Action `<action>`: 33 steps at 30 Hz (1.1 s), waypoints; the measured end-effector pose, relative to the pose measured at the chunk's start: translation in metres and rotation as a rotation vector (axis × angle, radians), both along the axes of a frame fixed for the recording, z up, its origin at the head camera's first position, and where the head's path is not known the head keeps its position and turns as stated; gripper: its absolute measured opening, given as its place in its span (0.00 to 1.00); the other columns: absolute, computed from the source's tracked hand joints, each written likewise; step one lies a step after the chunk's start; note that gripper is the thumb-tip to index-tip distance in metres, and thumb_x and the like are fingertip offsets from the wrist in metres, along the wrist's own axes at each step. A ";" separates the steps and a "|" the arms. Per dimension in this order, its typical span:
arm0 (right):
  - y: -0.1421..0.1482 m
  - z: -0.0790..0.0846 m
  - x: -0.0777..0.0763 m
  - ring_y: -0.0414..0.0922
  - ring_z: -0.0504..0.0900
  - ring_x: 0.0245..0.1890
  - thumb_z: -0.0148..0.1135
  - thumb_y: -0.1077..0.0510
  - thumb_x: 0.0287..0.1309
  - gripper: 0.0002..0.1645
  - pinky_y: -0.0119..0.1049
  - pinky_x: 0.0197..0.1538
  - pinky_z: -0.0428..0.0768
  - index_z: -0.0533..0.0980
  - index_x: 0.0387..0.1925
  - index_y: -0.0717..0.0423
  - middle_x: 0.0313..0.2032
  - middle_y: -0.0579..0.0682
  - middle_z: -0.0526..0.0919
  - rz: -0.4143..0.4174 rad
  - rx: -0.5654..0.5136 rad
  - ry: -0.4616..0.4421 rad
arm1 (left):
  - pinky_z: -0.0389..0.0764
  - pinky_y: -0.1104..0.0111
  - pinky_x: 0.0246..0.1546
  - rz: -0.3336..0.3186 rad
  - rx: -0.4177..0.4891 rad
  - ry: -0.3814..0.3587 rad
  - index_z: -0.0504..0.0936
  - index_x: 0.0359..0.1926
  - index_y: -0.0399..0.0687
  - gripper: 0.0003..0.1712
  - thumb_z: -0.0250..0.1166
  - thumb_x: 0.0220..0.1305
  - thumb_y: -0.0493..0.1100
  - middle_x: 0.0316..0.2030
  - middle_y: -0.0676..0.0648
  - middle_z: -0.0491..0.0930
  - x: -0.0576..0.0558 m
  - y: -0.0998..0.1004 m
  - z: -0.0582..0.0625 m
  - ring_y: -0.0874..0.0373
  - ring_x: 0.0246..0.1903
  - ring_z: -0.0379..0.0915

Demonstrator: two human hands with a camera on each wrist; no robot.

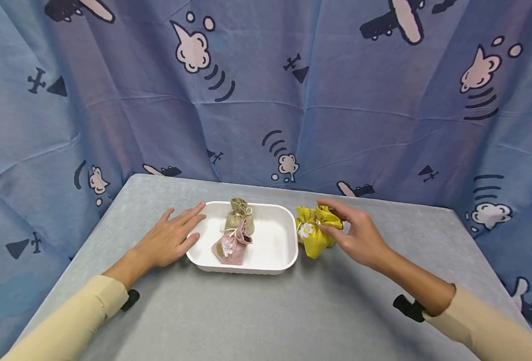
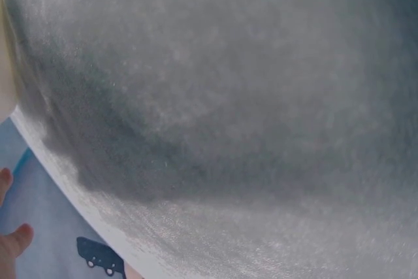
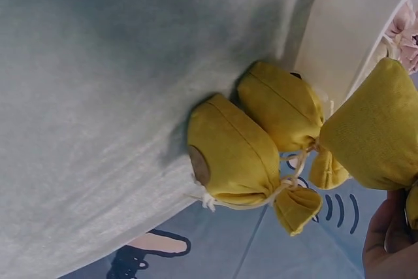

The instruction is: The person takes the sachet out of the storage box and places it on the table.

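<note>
My left hand [image 1: 171, 239] rests at the left end of a white tray [image 1: 272, 240], fingers stretched out and touching its rim. In the tray lie a beige-green drawstring pouch [image 1: 235, 220] and, nearer me, a pink drawstring pouch [image 1: 236, 256] with a white flower. To the right of the tray, my right hand [image 1: 360, 238] pinches a yellow drawstring pouch [image 1: 315, 244] by its gathered neck. The right wrist view shows this held pouch [image 3: 375, 129] raised beside two more yellow pouches [image 3: 232, 148] standing on the table. Only fingertips [image 2: 19, 238] show in the left wrist view.
A grey cloth-covered table [image 1: 248, 316] lies under everything. Behind it hangs a blue printed curtain [image 1: 257, 65]. The two standing yellow pouches are close to the tray's right end, largely hidden in the head view.
</note>
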State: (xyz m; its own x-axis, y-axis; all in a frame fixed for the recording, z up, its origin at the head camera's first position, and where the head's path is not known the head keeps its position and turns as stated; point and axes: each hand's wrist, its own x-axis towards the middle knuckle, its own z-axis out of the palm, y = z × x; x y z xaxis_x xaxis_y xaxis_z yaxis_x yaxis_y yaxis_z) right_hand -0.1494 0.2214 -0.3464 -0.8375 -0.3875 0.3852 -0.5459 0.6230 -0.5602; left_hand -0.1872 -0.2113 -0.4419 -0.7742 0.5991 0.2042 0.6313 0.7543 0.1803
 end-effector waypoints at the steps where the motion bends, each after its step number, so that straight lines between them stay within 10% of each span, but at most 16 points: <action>1: 0.001 -0.001 0.001 0.48 0.82 0.52 0.70 0.70 0.54 0.33 0.42 0.52 0.81 0.74 0.63 0.59 0.57 0.55 0.81 0.006 0.000 -0.003 | 0.52 0.34 0.64 0.000 0.000 0.001 0.68 0.71 0.43 0.30 0.50 0.76 0.52 0.77 0.48 0.51 0.000 0.000 0.000 0.44 0.70 0.60; 33: 0.003 -0.034 0.006 0.54 0.82 0.53 0.71 0.70 0.52 0.30 0.50 0.51 0.81 0.78 0.58 0.59 0.56 0.56 0.82 0.081 0.047 -0.142 | 0.53 0.34 0.63 -0.008 0.011 0.009 0.68 0.71 0.43 0.30 0.50 0.75 0.52 0.77 0.48 0.52 -0.001 0.000 -0.002 0.48 0.71 0.58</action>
